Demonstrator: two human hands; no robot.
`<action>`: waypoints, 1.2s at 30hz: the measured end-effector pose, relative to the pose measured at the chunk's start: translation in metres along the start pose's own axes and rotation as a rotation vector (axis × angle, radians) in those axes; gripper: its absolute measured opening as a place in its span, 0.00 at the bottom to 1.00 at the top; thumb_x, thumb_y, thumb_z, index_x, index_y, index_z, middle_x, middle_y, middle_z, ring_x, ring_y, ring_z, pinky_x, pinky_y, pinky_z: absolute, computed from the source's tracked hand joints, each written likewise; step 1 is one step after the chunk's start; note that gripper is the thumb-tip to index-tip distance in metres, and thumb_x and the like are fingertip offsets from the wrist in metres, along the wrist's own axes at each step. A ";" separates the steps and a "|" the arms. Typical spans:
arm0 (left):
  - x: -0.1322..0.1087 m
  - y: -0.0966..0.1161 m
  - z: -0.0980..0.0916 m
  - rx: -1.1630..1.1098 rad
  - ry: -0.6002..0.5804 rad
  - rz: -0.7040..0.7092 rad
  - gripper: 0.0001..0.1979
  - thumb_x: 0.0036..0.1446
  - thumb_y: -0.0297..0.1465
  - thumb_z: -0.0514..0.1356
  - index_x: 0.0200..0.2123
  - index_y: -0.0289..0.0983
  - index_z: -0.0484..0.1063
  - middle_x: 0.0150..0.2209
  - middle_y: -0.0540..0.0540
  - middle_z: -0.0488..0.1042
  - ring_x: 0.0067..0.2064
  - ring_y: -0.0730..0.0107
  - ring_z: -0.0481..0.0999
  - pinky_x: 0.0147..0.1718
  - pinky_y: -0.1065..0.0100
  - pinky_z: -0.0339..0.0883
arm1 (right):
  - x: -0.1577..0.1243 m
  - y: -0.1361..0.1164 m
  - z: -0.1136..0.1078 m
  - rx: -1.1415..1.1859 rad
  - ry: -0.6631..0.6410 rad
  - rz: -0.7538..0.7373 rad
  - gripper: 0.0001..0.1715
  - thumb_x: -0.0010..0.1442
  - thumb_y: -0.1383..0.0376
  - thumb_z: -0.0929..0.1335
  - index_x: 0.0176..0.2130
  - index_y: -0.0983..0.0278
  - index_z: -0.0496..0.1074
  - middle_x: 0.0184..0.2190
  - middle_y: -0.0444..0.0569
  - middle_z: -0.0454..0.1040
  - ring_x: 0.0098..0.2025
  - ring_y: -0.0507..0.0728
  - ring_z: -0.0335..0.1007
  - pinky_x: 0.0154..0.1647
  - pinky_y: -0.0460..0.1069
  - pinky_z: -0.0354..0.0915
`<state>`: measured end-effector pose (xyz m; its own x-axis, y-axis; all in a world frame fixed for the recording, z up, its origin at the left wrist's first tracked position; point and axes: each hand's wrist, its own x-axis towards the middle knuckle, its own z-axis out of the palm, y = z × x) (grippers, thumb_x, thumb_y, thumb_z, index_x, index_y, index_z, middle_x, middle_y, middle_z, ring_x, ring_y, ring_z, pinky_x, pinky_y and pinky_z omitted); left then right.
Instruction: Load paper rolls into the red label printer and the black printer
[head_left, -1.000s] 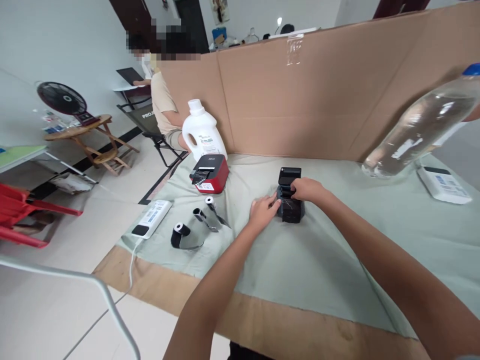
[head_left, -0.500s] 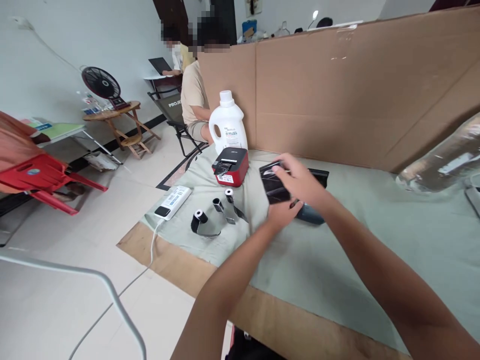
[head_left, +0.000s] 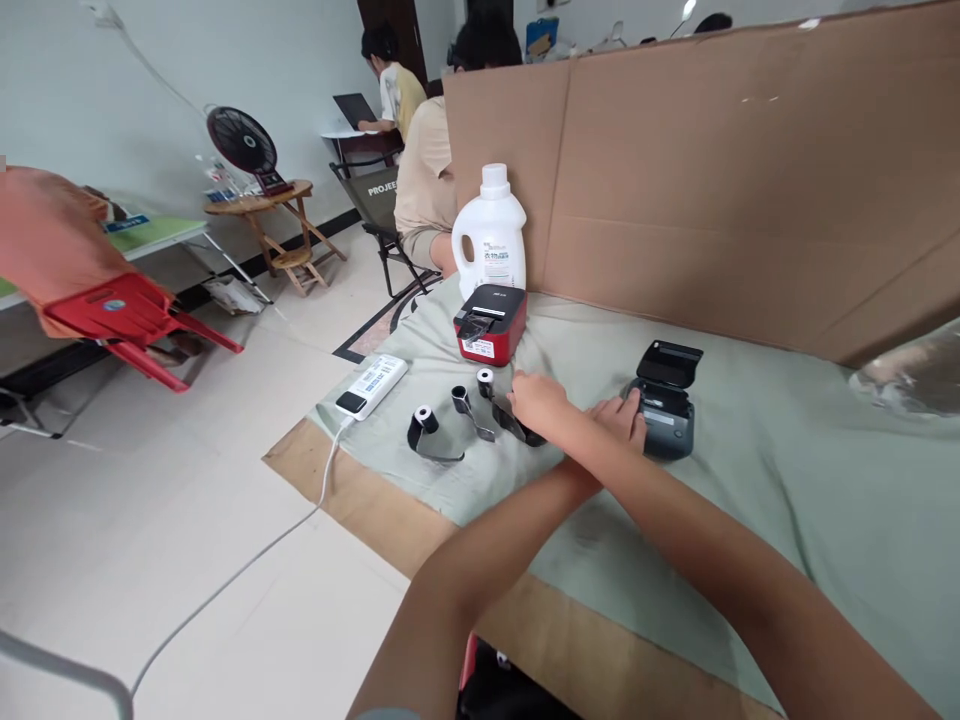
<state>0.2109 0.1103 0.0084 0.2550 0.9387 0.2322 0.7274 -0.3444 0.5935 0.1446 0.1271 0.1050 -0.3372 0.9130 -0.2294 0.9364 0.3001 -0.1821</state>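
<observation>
left hand (head_left: 621,418) lies on the left side of the dark flip-lid device (head_left: 667,432), likely to keep it from sliding. device sits past the middle of the counter (head_left: 360,492), closer to the far edge than the near one. lid (head_left: 670,366) is tipped up, which leaves the bay reachable; can't make out what's inside.

three small rolls stand on end toward the left edge: near roll (head_left: 426,421), middle roll (head_left: 460,401), far roll (head_left: 485,380). upright probably stops them wandering; tails of black film trail on the cloth (head_left: 847,540). red box (head_left: 511,335) is parked by the far-left corner, out of the way.

pose: right forearm crosses over the left wrist, so right hand (head_left: 538,403) ends up left of the other, just beside far roll. its fingers are curled, knuckles up, over dark film; can't tell if they pinch it. left fingers are extended, slightly fanned, gripping nothing.
</observation>
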 end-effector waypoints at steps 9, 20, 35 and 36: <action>-0.001 -0.002 -0.001 0.014 0.023 0.014 0.28 0.72 0.38 0.47 0.70 0.35 0.59 0.53 0.39 0.77 0.53 0.54 0.75 0.53 0.55 0.70 | -0.017 -0.019 -0.020 -0.006 0.318 -0.191 0.19 0.73 0.59 0.60 0.52 0.64 0.74 0.49 0.60 0.76 0.46 0.64 0.76 0.41 0.53 0.67; -0.004 0.006 -0.009 0.071 0.139 0.032 0.25 0.69 0.34 0.51 0.66 0.34 0.68 0.45 0.40 0.81 0.48 0.56 0.78 0.49 0.58 0.74 | 0.000 -0.085 0.013 0.035 0.203 -0.558 0.17 0.70 0.69 0.62 0.43 0.64 0.80 0.44 0.55 0.80 0.49 0.63 0.71 0.46 0.53 0.61; -0.005 0.005 -0.010 0.042 0.133 0.041 0.25 0.70 0.35 0.50 0.66 0.35 0.69 0.46 0.39 0.81 0.49 0.55 0.79 0.50 0.59 0.74 | 0.013 -0.106 0.028 -0.079 0.152 -0.603 0.15 0.62 0.65 0.68 0.47 0.68 0.76 0.51 0.62 0.75 0.55 0.69 0.68 0.50 0.57 0.64; -0.006 0.005 -0.011 0.041 0.128 0.039 0.25 0.70 0.35 0.50 0.66 0.35 0.68 0.46 0.39 0.81 0.50 0.55 0.79 0.51 0.58 0.74 | 0.016 -0.105 0.030 -0.073 0.156 -0.607 0.15 0.62 0.65 0.68 0.48 0.69 0.75 0.50 0.62 0.76 0.54 0.68 0.69 0.51 0.57 0.63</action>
<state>0.2060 0.1030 0.0183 0.2018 0.9139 0.3522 0.7450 -0.3767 0.5506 0.0378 0.1015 0.0922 -0.7975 0.6022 0.0375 0.5888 0.7903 -0.1692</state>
